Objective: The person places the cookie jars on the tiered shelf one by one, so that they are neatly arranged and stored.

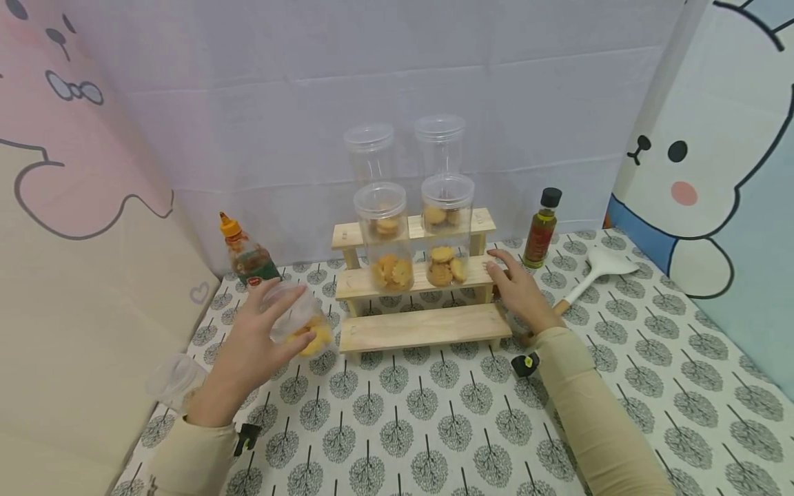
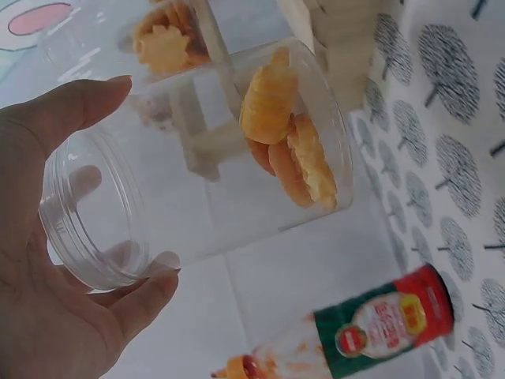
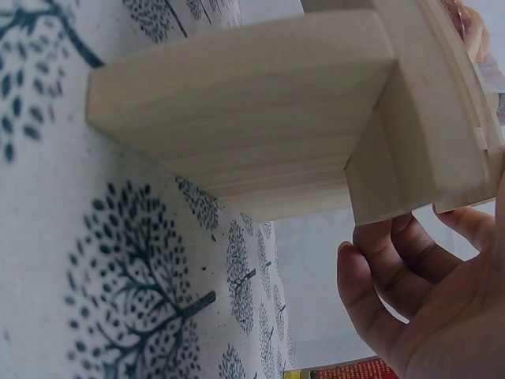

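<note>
My left hand (image 1: 251, 348) grips a clear lidded jar (image 2: 213, 166) around its lid end. The jar is tilted, with yellow cookies (image 2: 272, 110) gathered at its bottom. It is held in front and to the left of a three-step wooden stand (image 1: 428, 327). At the stand's right end, my right hand (image 1: 521, 293) holds the end of the middle step, with its fingers (image 3: 402, 257) bent against the wood. Two cookie jars, a left jar (image 1: 391, 265) and a right jar (image 1: 448, 262), stand upright on that middle step. Behind them, two more jars stand on the top step.
A sauce bottle (image 1: 248, 255) with an orange cap is at the back left. Right of the stand are a dark-capped oil bottle (image 1: 541, 231) and a white turner (image 1: 598, 269) with a wooden handle. Another clear jar (image 1: 176, 379) is beside my left forearm. Curtains hang around the table.
</note>
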`<action>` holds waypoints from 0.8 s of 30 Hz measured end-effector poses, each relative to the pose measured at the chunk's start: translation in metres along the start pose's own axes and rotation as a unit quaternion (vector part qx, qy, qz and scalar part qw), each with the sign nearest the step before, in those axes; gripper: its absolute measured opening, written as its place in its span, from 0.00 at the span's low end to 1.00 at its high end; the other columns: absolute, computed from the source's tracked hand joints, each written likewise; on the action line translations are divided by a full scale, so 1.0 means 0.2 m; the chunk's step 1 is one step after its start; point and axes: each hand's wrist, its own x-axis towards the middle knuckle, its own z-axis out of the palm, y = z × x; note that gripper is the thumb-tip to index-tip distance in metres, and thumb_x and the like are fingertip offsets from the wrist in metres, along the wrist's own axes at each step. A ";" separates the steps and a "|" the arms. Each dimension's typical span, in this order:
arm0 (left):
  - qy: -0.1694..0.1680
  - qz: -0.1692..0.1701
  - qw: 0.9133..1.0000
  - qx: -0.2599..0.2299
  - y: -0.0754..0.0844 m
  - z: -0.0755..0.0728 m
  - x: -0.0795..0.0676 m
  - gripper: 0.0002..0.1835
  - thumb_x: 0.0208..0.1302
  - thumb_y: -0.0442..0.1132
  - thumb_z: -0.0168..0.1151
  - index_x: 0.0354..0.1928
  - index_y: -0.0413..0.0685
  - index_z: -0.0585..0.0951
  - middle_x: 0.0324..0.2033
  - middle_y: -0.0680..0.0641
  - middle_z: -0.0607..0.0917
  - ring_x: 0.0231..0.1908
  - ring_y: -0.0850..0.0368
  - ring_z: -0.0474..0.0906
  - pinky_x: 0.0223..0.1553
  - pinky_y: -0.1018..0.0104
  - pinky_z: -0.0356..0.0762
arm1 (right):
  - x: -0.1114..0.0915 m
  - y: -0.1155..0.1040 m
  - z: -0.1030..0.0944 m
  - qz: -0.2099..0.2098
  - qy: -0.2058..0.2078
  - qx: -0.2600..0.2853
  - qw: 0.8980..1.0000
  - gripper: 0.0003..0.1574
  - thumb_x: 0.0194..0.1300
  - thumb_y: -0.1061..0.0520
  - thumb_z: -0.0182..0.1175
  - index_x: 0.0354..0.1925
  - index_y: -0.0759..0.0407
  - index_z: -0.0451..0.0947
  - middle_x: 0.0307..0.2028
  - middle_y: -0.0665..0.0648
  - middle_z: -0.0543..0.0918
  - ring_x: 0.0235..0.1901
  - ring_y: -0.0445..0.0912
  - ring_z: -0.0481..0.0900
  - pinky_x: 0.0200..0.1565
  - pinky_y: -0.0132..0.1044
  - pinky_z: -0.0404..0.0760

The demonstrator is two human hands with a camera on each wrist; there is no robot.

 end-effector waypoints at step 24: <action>-0.060 0.031 0.997 -0.037 0.24 0.22 0.18 0.43 0.51 0.48 0.79 0.71 0.62 0.72 0.73 0.38 0.60 0.64 0.33 0.69 0.56 0.35 0.76 | 0.00 -0.01 0.00 0.002 0.001 0.014 1.000 0.39 0.76 0.30 0.35 0.77 0.40 0.53 0.52 0.70 0.80 0.47 0.59 0.80 0.47 0.53 0.78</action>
